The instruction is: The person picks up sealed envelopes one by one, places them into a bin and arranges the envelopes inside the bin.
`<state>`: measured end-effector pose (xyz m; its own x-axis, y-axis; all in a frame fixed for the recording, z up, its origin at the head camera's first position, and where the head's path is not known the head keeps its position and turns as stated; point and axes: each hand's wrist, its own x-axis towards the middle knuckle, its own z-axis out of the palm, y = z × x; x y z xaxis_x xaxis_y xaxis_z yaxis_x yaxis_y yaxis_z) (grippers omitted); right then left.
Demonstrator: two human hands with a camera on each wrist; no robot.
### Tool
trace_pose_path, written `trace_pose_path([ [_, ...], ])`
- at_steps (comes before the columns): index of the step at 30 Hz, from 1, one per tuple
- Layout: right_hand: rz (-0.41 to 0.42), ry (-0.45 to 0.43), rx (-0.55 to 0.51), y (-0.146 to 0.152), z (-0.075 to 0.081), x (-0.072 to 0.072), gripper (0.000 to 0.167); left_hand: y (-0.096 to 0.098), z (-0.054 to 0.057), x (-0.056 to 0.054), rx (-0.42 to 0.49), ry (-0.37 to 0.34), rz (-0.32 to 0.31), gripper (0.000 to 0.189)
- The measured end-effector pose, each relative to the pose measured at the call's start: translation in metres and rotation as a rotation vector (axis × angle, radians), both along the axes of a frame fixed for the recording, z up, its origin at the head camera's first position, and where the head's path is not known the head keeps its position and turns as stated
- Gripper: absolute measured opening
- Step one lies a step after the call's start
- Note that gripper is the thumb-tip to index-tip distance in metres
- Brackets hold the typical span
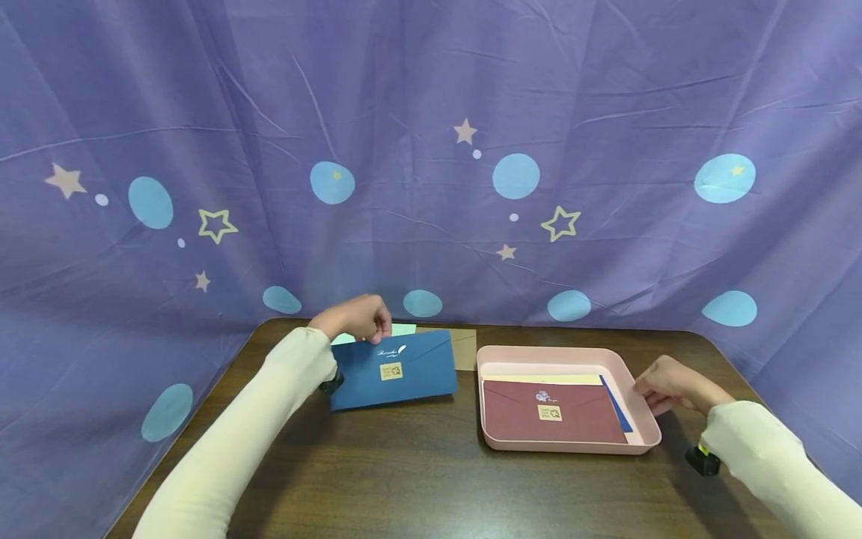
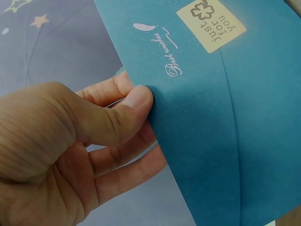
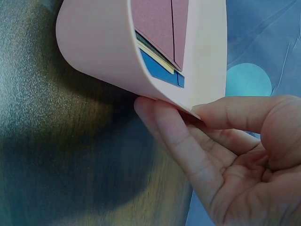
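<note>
My left hand (image 1: 362,317) pinches a blue envelope (image 1: 417,378) by its upper edge, thumb on the front and fingers behind. The envelope bears white script, a feather mark and a square "just for you" sticker (image 2: 211,23). On the right, my right hand (image 1: 673,385) grips the right rim of a pink tray (image 1: 569,448), the thumb inside and the fingers under the outer wall. A dark red envelope (image 1: 518,412) with a sticker lies on top in the tray. Beneath it show the edges of a cream envelope (image 1: 586,379) and a darker blue envelope (image 1: 618,408).
Behind the held envelope, a brown envelope (image 1: 465,348) and a pale green envelope (image 1: 404,329) lie on the wooden table (image 1: 404,479), partly hidden. A purple curtain (image 1: 417,112) with stars and blue ovals hangs behind the table's far edge.
</note>
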<state>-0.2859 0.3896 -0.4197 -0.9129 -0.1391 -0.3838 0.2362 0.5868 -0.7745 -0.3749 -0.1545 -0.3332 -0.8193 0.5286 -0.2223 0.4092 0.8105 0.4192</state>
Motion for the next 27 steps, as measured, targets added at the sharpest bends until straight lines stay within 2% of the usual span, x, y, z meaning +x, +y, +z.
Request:
trace_pose_path([
  [3,0.018,-0.006,-0.015,0.002,0.0,-0.001,0.032,0.005,0.005,0.0,0.02,-0.001,-0.006,0.02],
  [7,-0.013,-0.004,0.009,-0.001,0.001,0.001,0.032,0.012,0.009,-0.001,0.038,0.006,-0.016,0.019],
  [16,-0.052,0.006,0.046,-0.005,0.001,0.001,0.029,0.028,0.017,-0.005,0.068,0.074,-0.063,0.02],
  [27,-0.038,0.009,0.053,-0.004,0.003,0.001,0.03,0.048,0.029,-0.002,0.099,0.097,-0.092,0.017],
])
